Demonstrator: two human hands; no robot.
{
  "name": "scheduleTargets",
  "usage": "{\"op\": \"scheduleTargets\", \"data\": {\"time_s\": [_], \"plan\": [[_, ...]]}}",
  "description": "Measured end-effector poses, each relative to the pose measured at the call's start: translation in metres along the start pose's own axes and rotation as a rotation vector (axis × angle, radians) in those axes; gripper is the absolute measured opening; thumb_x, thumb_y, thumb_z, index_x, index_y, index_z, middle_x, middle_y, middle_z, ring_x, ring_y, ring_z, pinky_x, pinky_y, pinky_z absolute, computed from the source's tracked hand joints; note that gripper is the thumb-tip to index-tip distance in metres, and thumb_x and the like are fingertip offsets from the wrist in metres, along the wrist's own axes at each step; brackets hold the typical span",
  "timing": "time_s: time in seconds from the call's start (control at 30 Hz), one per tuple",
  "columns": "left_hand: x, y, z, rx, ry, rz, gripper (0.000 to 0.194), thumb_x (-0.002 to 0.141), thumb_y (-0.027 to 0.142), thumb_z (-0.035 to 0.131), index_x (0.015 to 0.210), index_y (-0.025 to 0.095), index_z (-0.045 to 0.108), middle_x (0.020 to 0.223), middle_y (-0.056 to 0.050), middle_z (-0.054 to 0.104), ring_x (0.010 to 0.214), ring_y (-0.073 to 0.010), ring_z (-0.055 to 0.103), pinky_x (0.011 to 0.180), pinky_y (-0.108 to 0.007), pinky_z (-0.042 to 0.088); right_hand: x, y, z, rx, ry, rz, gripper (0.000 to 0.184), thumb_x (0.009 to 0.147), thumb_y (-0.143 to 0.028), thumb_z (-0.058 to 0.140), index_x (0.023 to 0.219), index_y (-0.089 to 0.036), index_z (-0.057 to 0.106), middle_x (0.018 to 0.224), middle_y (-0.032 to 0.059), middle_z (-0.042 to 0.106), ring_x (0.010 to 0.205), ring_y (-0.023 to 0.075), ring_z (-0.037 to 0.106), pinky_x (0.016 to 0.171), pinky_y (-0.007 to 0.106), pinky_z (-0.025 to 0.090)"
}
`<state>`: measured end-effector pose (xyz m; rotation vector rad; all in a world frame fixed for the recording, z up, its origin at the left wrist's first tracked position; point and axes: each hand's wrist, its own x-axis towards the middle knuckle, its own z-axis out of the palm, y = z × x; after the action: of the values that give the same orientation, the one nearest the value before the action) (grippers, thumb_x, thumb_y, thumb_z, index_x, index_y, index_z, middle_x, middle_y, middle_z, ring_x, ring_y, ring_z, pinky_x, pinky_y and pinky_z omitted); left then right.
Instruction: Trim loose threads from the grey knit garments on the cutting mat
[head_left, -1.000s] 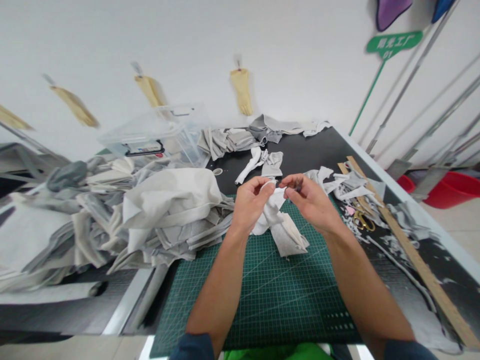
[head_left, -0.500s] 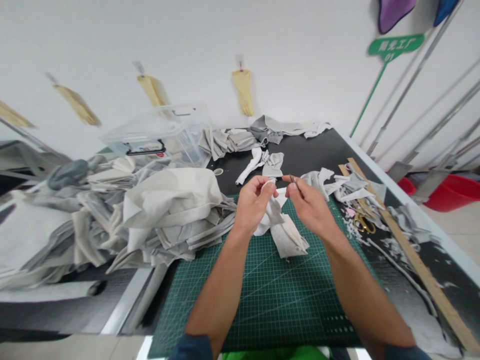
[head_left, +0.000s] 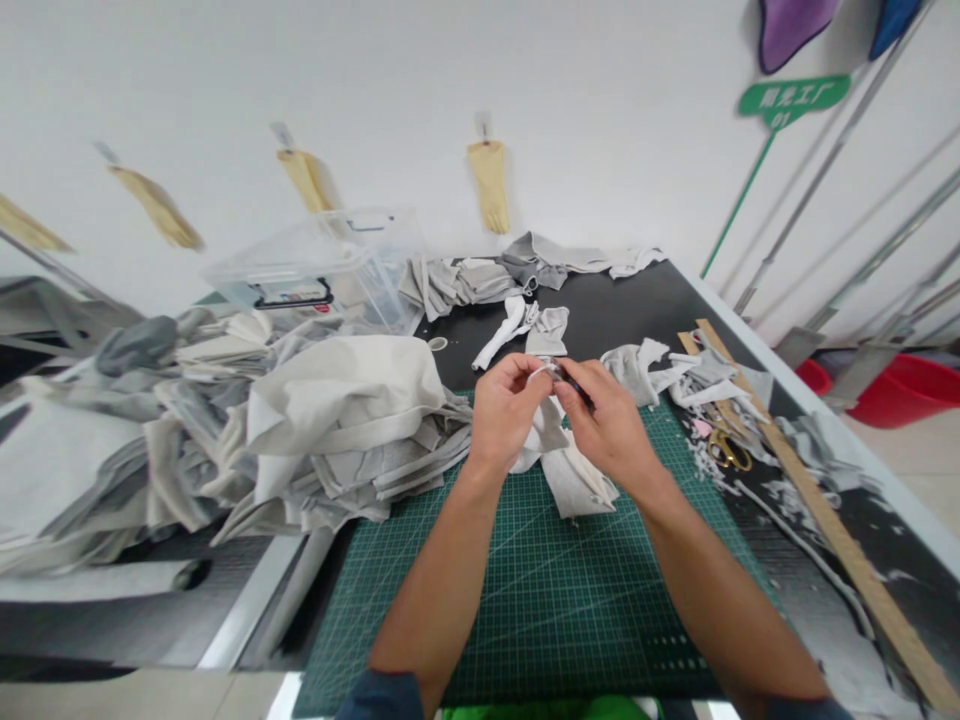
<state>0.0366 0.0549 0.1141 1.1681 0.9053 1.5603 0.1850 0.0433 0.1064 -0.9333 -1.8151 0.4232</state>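
Note:
My left hand (head_left: 504, 405) pinches the top edge of a light grey-white fabric piece (head_left: 545, 432), which hangs down below the fingers. Close against it, my right hand (head_left: 607, 412) is closed around a small dark metal tool (head_left: 576, 376), mostly hidden by the fingers, so its kind is unclear. The fingertips of both hands meet at the fabric's edge. Under them, a folded grey-white fabric bundle (head_left: 579, 482) lies on the green cutting mat (head_left: 570, 600).
A large heap of grey and white fabric (head_left: 345, 400) covers the left side, before a clear plastic box (head_left: 300, 275). On the right are gold-handled scissors (head_left: 729, 450), fabric scraps (head_left: 705, 375) and a long wooden strip (head_left: 825, 520). More fabric pieces (head_left: 465, 282) lie along the wall.
My right hand has moved left with the tool, closing the small gap to my left hand at the fabric's edge. My left hand has stayed nearly in place.

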Motion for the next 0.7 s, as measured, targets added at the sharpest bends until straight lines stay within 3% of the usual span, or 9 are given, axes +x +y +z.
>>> {"op": "scheduleTargets", "data": {"time_s": [0.17,0.7], "plan": [[0.0005,0.0015,-0.0027,-0.125,-0.092,-0.082,0.014,0.077,0.023,0.085,0.082,0.018,0.073,0.082,0.0,0.073,0.074,-0.0106,0.064,0.077,-0.024,0.053,-0.001,-0.0022,0.0002,0.001,0.008,-0.006,0.037,0.112,-0.042,0.048,0.14,-0.027,0.068,0.118,0.0129,0.071,0.108,0.029,0.065,0.099,0.046,0.054],[0.0031,0.0038,-0.009,-0.131,-0.11,-0.17,0.018,0.072,0.021,0.087,0.078,0.017,0.071,0.076,0.0,0.072,0.069,-0.0105,0.064,0.07,-0.024,0.052,-0.0028,-0.0055,0.0047,0.034,0.034,-0.03,0.037,0.113,-0.042,0.047,0.135,-0.029,0.074,0.114,0.0116,0.073,0.105,0.0274,0.067,0.095,0.044,0.056]]}}
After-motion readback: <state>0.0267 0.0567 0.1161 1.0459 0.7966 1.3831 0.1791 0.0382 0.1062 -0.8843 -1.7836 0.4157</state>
